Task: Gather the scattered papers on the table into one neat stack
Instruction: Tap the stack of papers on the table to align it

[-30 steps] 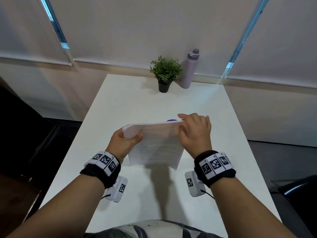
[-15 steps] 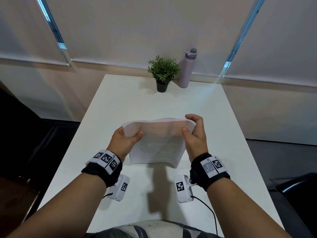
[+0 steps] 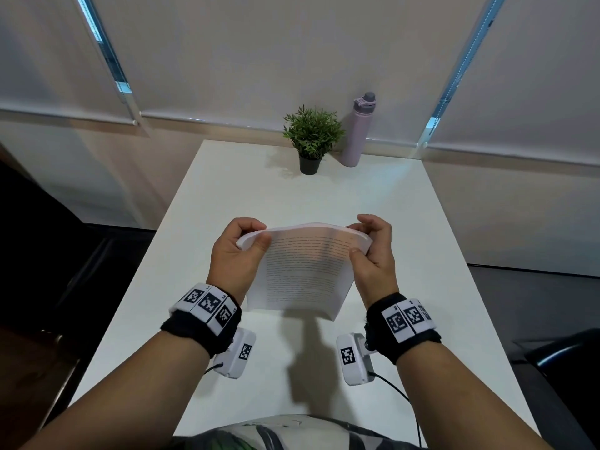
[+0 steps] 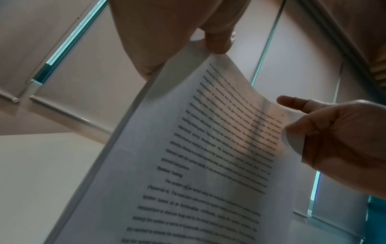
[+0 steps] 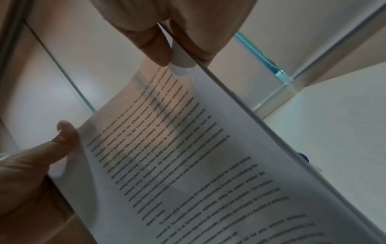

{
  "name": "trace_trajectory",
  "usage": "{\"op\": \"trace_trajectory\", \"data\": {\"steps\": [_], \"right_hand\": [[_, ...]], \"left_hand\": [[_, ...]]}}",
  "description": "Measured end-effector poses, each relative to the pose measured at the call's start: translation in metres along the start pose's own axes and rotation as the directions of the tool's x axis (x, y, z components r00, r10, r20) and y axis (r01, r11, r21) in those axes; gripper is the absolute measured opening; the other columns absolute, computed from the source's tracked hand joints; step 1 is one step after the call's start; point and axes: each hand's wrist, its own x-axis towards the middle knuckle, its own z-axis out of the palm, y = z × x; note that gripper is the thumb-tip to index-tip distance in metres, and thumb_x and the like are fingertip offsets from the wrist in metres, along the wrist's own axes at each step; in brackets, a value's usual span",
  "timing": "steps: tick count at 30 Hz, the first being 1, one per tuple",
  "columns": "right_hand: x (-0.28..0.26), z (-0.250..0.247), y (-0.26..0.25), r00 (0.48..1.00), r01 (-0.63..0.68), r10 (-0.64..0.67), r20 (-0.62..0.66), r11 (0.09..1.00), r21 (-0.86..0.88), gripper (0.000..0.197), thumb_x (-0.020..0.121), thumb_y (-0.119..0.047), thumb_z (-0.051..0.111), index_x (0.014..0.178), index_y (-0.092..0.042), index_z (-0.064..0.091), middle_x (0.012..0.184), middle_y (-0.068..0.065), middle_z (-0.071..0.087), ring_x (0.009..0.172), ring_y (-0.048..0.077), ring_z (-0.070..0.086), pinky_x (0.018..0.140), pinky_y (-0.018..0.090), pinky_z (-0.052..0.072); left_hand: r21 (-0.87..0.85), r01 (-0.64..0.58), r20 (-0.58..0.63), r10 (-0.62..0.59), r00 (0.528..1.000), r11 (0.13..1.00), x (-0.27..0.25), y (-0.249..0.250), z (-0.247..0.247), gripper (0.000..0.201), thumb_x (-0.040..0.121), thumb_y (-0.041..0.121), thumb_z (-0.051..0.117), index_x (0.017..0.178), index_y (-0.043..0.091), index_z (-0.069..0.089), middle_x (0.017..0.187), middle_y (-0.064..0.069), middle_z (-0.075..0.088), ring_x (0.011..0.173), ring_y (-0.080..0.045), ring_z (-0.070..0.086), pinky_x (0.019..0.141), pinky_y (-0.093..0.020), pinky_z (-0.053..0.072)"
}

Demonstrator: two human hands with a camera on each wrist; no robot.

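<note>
A stack of printed papers (image 3: pixel 302 271) stands nearly upright above the white table (image 3: pixel 292 193), lines of text facing me. My left hand (image 3: pixel 240 251) grips its upper left corner, thumb on the front sheet. My right hand (image 3: pixel 370 248) grips the upper right corner, thumb in front and fingers behind. The top edge bows between the two hands. In the left wrist view the papers (image 4: pixel 198 156) hang below the pinching left hand (image 4: pixel 188 49), with the right hand (image 4: pixel 334 140) at the far edge. In the right wrist view the stack (image 5: pixel 188 165) shows its edge and the text.
A small potted plant (image 3: pixel 311 138) and a lilac water bottle (image 3: pixel 358 128) stand at the table's far edge by the window blinds. A blue object (image 5: pixel 304 157) peeks out on the table behind the papers. A dark chair (image 3: pixel 561 352) sits at the right.
My right hand has shifted from lying over the stack's right edge to gripping its upper corner. Both hands have lifted the papers and bowed their top edge.
</note>
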Motion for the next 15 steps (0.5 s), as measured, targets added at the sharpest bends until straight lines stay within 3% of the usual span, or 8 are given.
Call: {"op": "trace_trajectory", "data": {"steps": [2,4,8,15], "right_hand": [[0.001,0.000,0.001,0.997,-0.077,0.080,-0.023,0.994,0.082,0.057,0.066,0.002,0.040,0.109,-0.035,0.043,0.100,-0.010,0.055,0.090,0.011,0.054,0.078,0.029,0.047],[0.001,0.001,0.003,0.987,-0.154,0.158,-0.025,0.981,0.120,0.058,0.058,0.002,0.039,0.103,-0.036,0.042,0.101,-0.001,0.050,0.089,0.017,0.050,0.075,0.032,0.044],[-0.003,0.004,0.004,0.974,-0.225,0.226,0.006,0.966,0.125,0.057,0.057,0.001,0.038,0.100,-0.036,0.042,0.097,-0.006,0.050,0.088,0.017,0.047,0.071,0.030,0.041],[0.001,0.009,0.009,0.959,-0.283,0.281,0.028,0.951,0.127,0.046,0.060,-0.004,0.046,0.084,-0.043,0.056,0.091,-0.005,0.056,0.087,0.019,0.051,0.072,0.033,0.041]], "left_hand": [[0.012,0.035,0.004,-0.035,0.999,0.999,-0.001,-0.006,-0.002,0.022,0.079,0.011,0.073,0.080,0.029,0.060,0.083,0.014,0.063,0.070,0.004,0.058,0.065,-0.013,0.049],[0.031,0.094,0.007,-0.094,0.996,0.995,-0.002,-0.014,-0.006,0.027,0.075,0.009,0.076,0.081,0.031,0.061,0.083,0.013,0.065,0.075,-0.003,0.060,0.070,-0.021,0.050],[0.022,0.206,0.020,-0.206,0.978,0.978,-0.007,-0.024,-0.008,0.036,0.074,0.002,0.075,0.091,0.031,0.064,0.094,0.005,0.070,0.089,-0.014,0.065,0.082,-0.032,0.052],[-0.016,0.300,-0.012,-0.300,0.954,0.954,-0.009,-0.028,0.000,0.023,0.083,0.007,0.068,0.098,0.024,0.064,0.093,0.007,0.068,0.088,-0.009,0.064,0.080,-0.029,0.049]]}}
